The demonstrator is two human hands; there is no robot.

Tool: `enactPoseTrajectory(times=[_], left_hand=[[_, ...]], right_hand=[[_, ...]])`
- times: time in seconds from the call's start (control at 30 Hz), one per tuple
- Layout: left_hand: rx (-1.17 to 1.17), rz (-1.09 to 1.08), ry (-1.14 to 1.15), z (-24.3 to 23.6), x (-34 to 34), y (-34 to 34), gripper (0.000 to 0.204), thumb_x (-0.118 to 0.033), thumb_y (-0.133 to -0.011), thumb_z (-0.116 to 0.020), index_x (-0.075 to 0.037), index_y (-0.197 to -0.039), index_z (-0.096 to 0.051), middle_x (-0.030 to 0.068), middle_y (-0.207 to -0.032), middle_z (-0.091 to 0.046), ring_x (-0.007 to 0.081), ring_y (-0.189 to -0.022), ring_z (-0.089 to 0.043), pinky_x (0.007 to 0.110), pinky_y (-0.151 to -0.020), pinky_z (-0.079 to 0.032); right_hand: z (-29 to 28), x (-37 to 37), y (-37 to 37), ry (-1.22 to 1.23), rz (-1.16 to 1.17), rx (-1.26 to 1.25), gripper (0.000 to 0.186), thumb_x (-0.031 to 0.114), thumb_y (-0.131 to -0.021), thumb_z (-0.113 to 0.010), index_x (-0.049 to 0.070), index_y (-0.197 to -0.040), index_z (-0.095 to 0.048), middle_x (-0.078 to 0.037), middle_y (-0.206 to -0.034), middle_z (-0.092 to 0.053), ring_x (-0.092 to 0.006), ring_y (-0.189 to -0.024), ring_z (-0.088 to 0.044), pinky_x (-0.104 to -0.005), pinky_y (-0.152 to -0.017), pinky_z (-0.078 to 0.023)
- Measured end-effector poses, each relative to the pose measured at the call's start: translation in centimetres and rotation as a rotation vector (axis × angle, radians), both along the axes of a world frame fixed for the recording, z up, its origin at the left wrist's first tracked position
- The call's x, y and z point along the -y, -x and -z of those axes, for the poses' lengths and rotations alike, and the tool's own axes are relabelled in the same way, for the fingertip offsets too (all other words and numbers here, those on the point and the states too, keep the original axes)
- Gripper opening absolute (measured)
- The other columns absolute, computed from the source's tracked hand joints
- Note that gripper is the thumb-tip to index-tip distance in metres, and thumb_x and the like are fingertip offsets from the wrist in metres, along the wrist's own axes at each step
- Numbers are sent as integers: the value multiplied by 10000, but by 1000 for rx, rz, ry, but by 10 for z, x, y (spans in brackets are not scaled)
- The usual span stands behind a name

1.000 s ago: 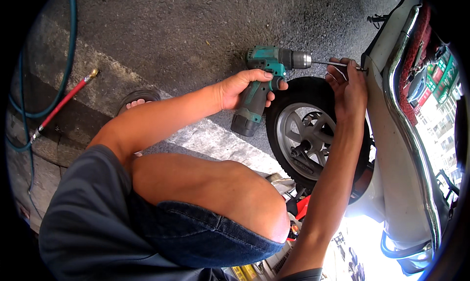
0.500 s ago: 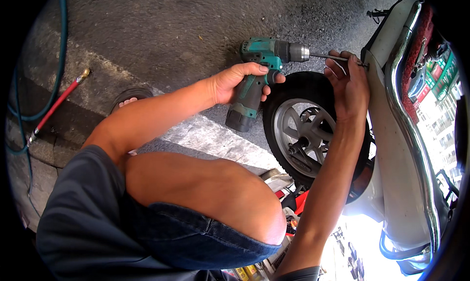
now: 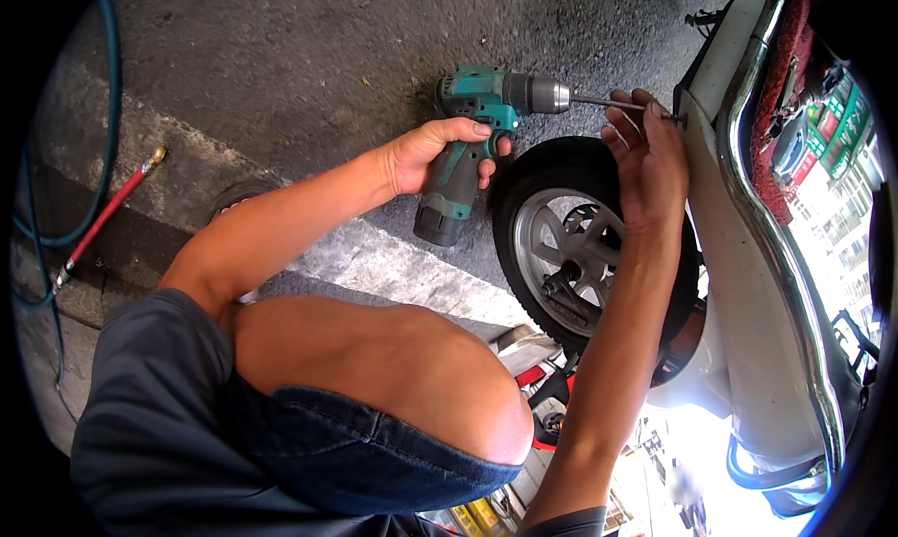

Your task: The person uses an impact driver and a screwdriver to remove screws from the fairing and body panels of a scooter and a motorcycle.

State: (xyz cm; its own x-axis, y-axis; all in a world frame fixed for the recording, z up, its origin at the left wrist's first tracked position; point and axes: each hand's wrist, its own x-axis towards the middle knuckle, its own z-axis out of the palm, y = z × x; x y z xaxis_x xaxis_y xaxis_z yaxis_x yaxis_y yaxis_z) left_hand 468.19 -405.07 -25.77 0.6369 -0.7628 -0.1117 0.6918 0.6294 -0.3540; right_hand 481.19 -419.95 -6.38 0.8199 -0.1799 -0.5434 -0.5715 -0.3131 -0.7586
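Note:
A teal and black cordless drill (image 3: 454, 177) is gripped at its handle by my left hand (image 3: 418, 156), the fingers wrapped round it by the trigger. From its silver-and-black chuck a long thin driver bit (image 3: 589, 100) runs right. The bit's far end meets the pale body panel (image 3: 720, 177) of a scooter lying across the right side. My right hand (image 3: 652, 177) is raised beside that panel, thumb and fingers loosely closed around the bit near its far end. The exact finger contact is partly hidden.
Below the bit stands the scooter's wheel (image 3: 561, 256) with grey spokes. A chrome rail (image 3: 762, 210) curves along the scooter. A teal hose (image 3: 110, 97) and a red tube with a brass end (image 3: 108, 210) lie at left. My bent knee (image 3: 486, 415) is in front.
Drill, both hands and scooter all sit slightly further left in the picture, as the view shifts. The bit still meets the panel, and both hands keep nearly the same hold.

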Motion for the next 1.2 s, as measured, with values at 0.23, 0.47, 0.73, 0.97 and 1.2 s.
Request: enactPoseTrajectory(times=[0.23,0.47,0.73,0.97,1.2], left_hand=[[-8,-23,-15,-1,1,0,324,-240,-901,-656,-6,-1112,-583,58,-958,-638,156,-781,-653,357,-782,-571],[-64,25,-24,-2,-10,14,388,-252,-905,-649,8,-1182,-570,83,-913,-648,157,-794,-650,355,-783,-560],[-116,130,-211,-18,-56,60,418,-234,-902,-639,-28,-1252,-540,57,-1074,-652,184,-844,-653,377,-815,-557],[-162,216,-694,-76,-140,76,403,-162,-884,-639,-49,-1258,-541,76,-1174,-667,181,-838,-653,395,-772,-570],[-55,262,-947,-123,-156,74,366,-173,-879,-627,-85,-1220,-531,78,-1099,-670,202,-846,-647,386,-729,-581]], right_hand=[[-2,-1,2,-17,11,33,287,195,-1031,-507,-11,-1227,-543,-159,-1149,-659,-172,-941,-659,-313,-785,-546],[6,-1,8,-94,97,78,302,206,-1028,-511,1,-1249,-524,-155,-1148,-646,-177,-932,-640,-311,-798,-534],[47,-4,39,-149,333,69,208,256,-1041,-489,75,-1108,-567,-80,-988,-680,-107,-739,-605,-267,-644,-507],[105,-39,81,-512,525,-41,219,264,-1043,-483,73,-1080,-586,-82,-922,-699,-95,-639,-606,-258,-544,-522],[110,-12,99,-416,625,-50,285,323,-1040,-478,58,-1116,-552,-99,-956,-709,-131,-709,-634,-290,-604,-536]])
